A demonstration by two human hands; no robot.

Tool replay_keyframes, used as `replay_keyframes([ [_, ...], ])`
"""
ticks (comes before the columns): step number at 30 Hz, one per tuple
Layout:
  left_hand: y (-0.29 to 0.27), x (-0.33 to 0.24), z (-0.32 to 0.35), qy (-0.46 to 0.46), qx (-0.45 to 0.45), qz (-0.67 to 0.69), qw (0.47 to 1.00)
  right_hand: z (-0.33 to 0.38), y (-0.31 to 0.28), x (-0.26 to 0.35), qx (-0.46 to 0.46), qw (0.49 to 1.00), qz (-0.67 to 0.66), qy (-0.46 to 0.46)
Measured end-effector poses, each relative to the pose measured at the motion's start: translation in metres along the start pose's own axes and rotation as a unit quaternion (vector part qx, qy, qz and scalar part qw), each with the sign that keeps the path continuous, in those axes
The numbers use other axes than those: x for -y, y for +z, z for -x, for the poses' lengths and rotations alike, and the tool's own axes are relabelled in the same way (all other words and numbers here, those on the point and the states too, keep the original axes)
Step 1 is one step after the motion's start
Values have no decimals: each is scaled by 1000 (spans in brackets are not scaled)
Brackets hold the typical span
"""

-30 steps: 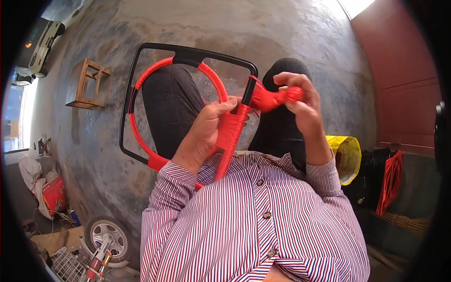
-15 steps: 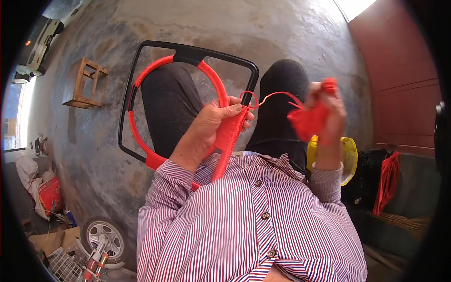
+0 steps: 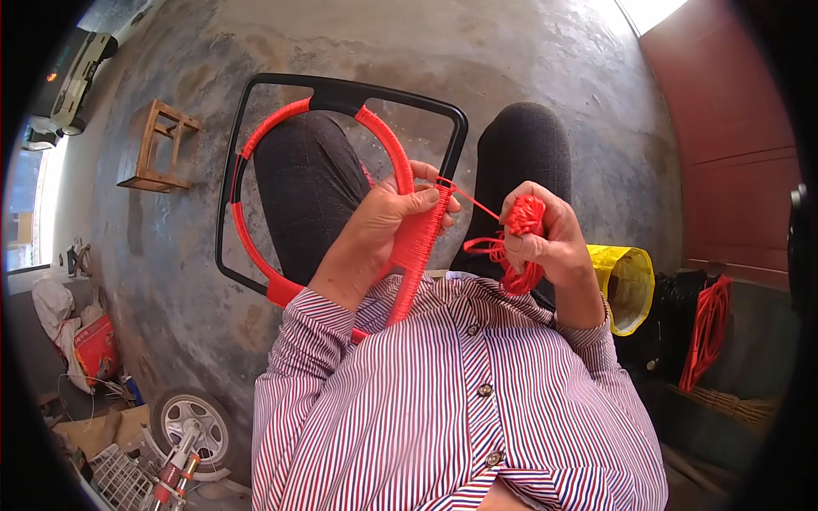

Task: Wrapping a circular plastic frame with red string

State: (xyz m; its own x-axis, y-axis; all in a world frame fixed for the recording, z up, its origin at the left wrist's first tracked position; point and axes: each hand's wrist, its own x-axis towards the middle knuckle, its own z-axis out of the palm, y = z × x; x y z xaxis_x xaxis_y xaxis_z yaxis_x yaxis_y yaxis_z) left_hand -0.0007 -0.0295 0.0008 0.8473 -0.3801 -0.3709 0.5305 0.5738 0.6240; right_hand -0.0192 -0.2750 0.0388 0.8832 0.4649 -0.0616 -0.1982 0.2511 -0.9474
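A black rectangular frame [image 3: 341, 95] with an inner ring rests across my lap, and red cord [image 3: 414, 255] is wound tightly round much of the ring and its right side bar. My left hand [image 3: 396, 204] grips the wrapped side bar, thumb on top of the windings, some fingertips showing on the far side. In my right hand [image 3: 554, 238] is a bundle of red cord [image 3: 526, 217], held in closed fingers to the right of the frame. One strand stretches from the bundle to the upper end of the windings, where it loops round the bare black bar.
A small wooden stool [image 3: 159, 149] stands at the left. Beside my right forearm is a yellow container [image 3: 630, 289], with a hank of red cord [image 3: 707, 332] hanging farther right. A spoked wheel [image 3: 192, 430] and a red bag [image 3: 95, 349] are at lower left.
My right hand has come down and left with the cord bundle. The slack strand is now pulled straighter, and its loop has drawn in against the bar. My left hand stays put.
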Motion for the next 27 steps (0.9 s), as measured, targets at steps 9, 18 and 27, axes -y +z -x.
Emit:
replay_keyframes([
  [9, -2, -1, -6, -21, 6, -18, 1000, 13, 18, 0, 3, 997, -63, -41],
  [18, -2, 2, -6, -15, -44, 50, 998, 40, -125, 67, -325, 918, -84, -213],
  [27, -11, 6, -12, 0, -39, 44, 998, 29, -60, 36, -213, 949, -157, -170],
])
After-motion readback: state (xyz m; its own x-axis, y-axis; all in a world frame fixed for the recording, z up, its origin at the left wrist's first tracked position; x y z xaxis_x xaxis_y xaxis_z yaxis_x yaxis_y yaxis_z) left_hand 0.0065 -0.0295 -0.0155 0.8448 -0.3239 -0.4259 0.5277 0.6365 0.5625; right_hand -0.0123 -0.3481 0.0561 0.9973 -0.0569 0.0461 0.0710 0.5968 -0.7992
